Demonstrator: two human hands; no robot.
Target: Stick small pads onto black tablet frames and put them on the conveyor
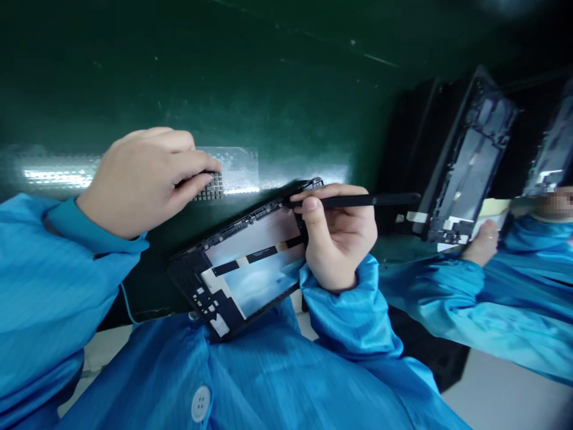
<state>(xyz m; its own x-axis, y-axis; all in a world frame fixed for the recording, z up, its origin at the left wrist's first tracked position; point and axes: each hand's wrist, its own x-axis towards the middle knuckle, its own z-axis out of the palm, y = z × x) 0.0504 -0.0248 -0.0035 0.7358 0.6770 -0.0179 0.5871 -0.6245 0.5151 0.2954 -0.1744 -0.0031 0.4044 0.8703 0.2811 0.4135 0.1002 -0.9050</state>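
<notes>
My left hand (pixel 150 173) is closed, thumb and forefinger pinched at the edge of a grid of small grey square pads (pixel 213 190). What lies between the fingertips is hidden. The pads sit on a clear plastic sheet (pixel 244 164). My right hand (pixel 340 233) grips a slim black tool (pixel 380 199) that looks like tweezers, its tip over the upper right edge of an opened tablet-like device (pixel 264 283). The device is tilted against my front, showing a silvery inside, a dark ribbon strip and white patches. My right hand overlaps its right end.
On the right, more opened devices (pixel 474 161) stand in black holders on the green work surface (pixel 268 77). A co-worker's hand (pixel 483 242) in a blue sleeve touches one. A thin blue cord (pixel 126 301) hangs by my left sleeve.
</notes>
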